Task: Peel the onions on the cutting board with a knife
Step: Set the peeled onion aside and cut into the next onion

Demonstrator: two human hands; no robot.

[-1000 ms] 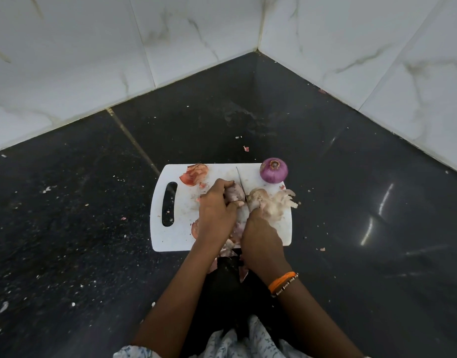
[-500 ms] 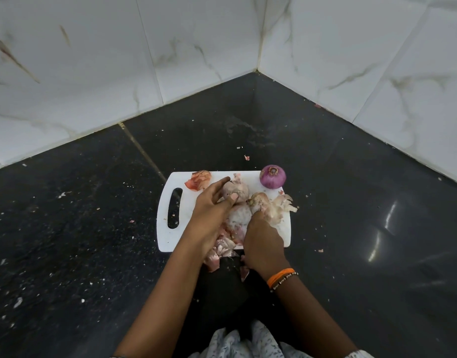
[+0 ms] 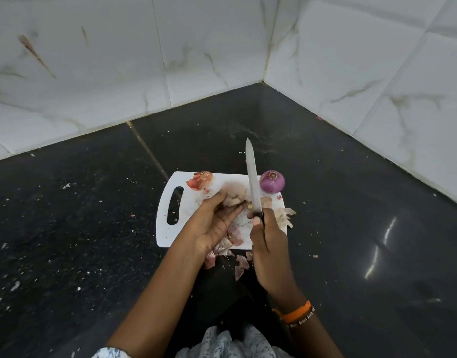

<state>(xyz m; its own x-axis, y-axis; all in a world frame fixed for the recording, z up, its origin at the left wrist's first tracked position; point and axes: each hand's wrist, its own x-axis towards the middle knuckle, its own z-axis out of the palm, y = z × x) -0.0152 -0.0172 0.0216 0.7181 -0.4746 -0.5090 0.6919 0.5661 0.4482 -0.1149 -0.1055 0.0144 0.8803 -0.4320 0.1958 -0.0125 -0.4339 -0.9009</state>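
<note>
- Cutting board [image 3: 168, 229], white with a slot handle at its left end, lies on the dark floor [image 3: 67, 228] in front of me.
- Loose reddish skin [image 3: 200, 180] lies at the board's far left corner.
- My left hand [image 3: 212, 226] reaches over the board; its fingers curl around a pale, partly peeled onion [image 3: 234, 192], which sits near the board's middle.
- Skin scraps [image 3: 239, 264] lie at the board's near edge and spill onto the floor between my arms.
- My right hand [image 3: 267, 236] closes fully around the handle of the knife [image 3: 252, 177]; the blade points up and away from me, raised just right of the held onion.
- A purple onion [image 3: 272, 181] with its top trimmed sits at the board's far right corner, apart from both hands.
- More pale peel [image 3: 285, 215] lies at the board's right edge.
- An orange band [image 3: 294, 312] circles my right wrist.
</note>
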